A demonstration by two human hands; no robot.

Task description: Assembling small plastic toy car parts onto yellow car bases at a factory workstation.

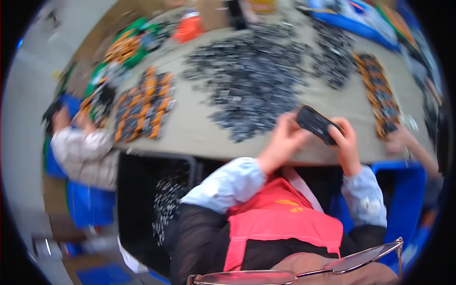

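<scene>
"Pale table point(190, 137), crowded all round. How far along does the work look?"

"Early, I'd judge — a big pile point(256, 80) of loose dark pieces lies in the middle, with a smaller heap point(332, 52) to the right of the pile."

"And what seems done?"

"Perhaps the orange-and-black rows point(142, 107) left of the pile, and the long strip point(377, 95) well to its right — though I can't tell whether those are finished."

"Where's the one in hand?"

"That black case with orange edging point(314, 123) is on the person's side of the pile, toward its right. The right hand point(346, 142) grips one end, thumb on top and fingers closed around it."

"The left hand point(288, 135)?"

"Fingers bent beside the other end. Blur hides whether they pinch it, touch it or stop short, so I can't tell"
</scene>
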